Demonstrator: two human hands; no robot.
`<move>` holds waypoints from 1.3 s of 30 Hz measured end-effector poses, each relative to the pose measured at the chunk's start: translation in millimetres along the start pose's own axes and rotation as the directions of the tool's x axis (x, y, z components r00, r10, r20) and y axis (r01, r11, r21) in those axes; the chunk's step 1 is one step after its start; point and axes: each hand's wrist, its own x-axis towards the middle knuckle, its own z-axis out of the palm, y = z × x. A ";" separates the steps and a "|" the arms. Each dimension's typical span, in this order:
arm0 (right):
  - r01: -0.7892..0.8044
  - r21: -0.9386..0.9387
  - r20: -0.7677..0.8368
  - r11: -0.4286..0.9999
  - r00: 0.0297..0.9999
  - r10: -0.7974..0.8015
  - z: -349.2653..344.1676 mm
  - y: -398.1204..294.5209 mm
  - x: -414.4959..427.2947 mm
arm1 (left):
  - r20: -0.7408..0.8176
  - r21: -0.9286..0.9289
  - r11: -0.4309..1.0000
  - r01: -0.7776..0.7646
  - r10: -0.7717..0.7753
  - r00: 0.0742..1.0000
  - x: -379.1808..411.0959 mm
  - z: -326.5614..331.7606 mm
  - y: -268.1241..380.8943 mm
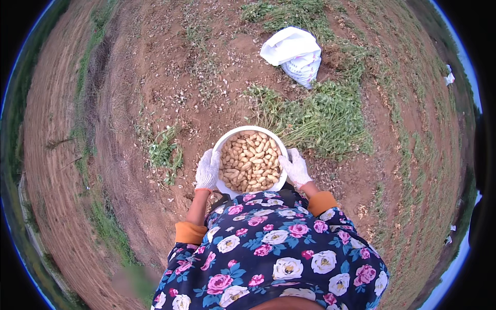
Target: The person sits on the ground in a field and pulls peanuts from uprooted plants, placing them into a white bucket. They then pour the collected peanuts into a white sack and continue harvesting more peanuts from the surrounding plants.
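Observation:
Both my hands wear white knitted gloves and grip a round white basin [279, 142] in front of my body. My left hand [208, 169] has hold of its left rim, and my right hand [295, 167] clasps the right rim with the thumb over the edge. Unshelled peanuts [251, 161] fill much of the basin. The near rim partly disappears behind my flowered top [271, 240].
A white woven sack [296, 54] bearing print sits on the soil ahead to the right. Pulled peanut plants [325, 120] lie beyond the basin's right side. A smaller green bunch [166, 149] lies to the left. Crop rows [414, 155] run along the right.

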 end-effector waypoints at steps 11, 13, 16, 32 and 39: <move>0.067 0.077 -0.027 0.995 0.997 -0.066 -18.9 -17.4 144.2 | 0.085 0.222 0.956 -0.194 0.180 0.980 137.8 -0.2 57.6; -0.021 0.130 -0.046 0.991 0.999 0.028 -24.8 -10.0 156.5 | 0.057 0.140 0.983 -0.123 0.116 0.992 168.7 15.3 63.7; -0.071 0.203 -0.076 0.977 0.993 0.088 -24.0 2.0 175.7 | 0.066 0.111 0.989 -0.102 0.095 0.993 216.8 27.9 77.5; -0.289 0.366 -0.251 0.885 0.885 0.393 34.6 -125.0 346.0 | 0.344 0.143 0.932 -0.333 0.269 0.900 507.6 -27.9 133.5; -0.345 0.352 -0.251 0.870 0.861 0.442 66.8 -147.3 399.9 | 0.422 0.178 0.946 -0.272 0.176 0.889 570.1 -64.5 153.5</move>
